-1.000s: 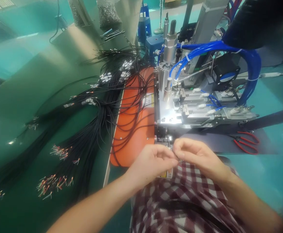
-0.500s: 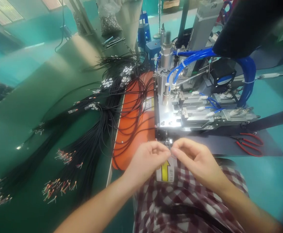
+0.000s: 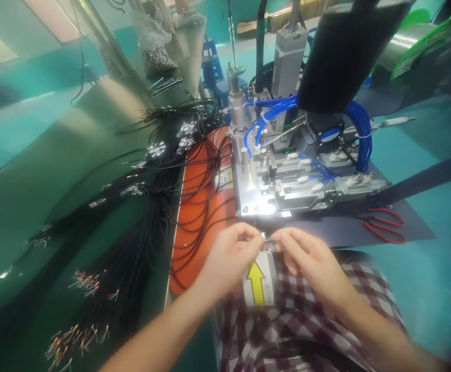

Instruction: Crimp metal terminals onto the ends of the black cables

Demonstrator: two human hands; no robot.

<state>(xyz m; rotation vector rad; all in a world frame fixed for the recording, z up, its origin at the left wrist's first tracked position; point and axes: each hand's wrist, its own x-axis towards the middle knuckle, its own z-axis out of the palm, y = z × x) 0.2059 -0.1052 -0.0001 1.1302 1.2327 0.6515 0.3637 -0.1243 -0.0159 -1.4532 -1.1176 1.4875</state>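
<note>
My left hand (image 3: 231, 258) and my right hand (image 3: 306, 258) meet fingertip to fingertip at the front edge of a metal machine (image 3: 287, 181). Both are pinched on a small metal wire end (image 3: 267, 237) just below the machine's front plate. A black wire runs off to the left from my left hand, over the orange mat (image 3: 204, 206). A white label with a yellow arrow (image 3: 259, 285) shows just beneath my hands, above my checked shirt (image 3: 298, 320).
Bundles of black wires (image 3: 143, 206) with stripped, coloured ends fan across the green table (image 3: 35, 181) on the left. Red-handled pliers (image 3: 384, 225) lie on a dark mat at the right. Blue hoses (image 3: 275, 108) loop over the machine. A bag of small metal parts (image 3: 157, 57) sits far back.
My hands have moved a little up toward the machine's front edge, still pinched together. The view has tilted, so the arrow label now shows in full.
</note>
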